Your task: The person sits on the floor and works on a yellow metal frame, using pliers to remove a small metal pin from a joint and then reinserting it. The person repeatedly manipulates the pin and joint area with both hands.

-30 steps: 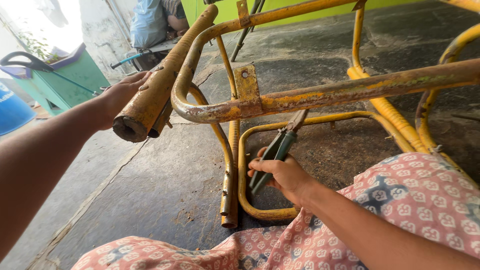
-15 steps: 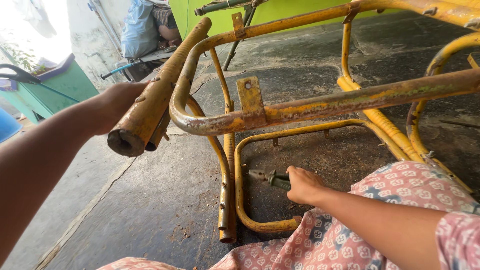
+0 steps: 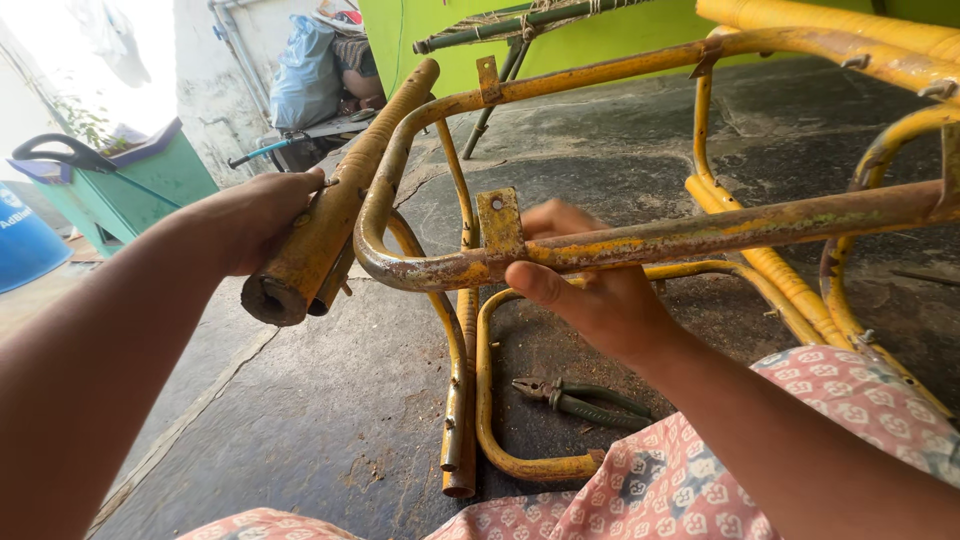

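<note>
A rusty yellow tubular metal frame [image 3: 700,232] fills the middle of the head view. My left hand [image 3: 255,215] grips its thick wrapped tube end [image 3: 330,230] at the left. My right hand [image 3: 590,285] wraps around the horizontal rusty bar beside a small bracket plate [image 3: 499,222], thumb under the bar. Green-handled pliers [image 3: 575,398] lie on the concrete floor below the right hand, inside a curved loop of the frame, touching neither hand.
A green wheelbarrow [image 3: 125,180] and part of a blue barrel [image 3: 25,235] stand at the far left. A blue sack [image 3: 305,75] leans by the white wall. A green wall [image 3: 600,40] is behind. Patterned pink cloth [image 3: 700,470] covers my lap.
My right hand set the pliers down on the floor, then rose and took hold of the horizontal bar. My left hand stayed on the tube end.
</note>
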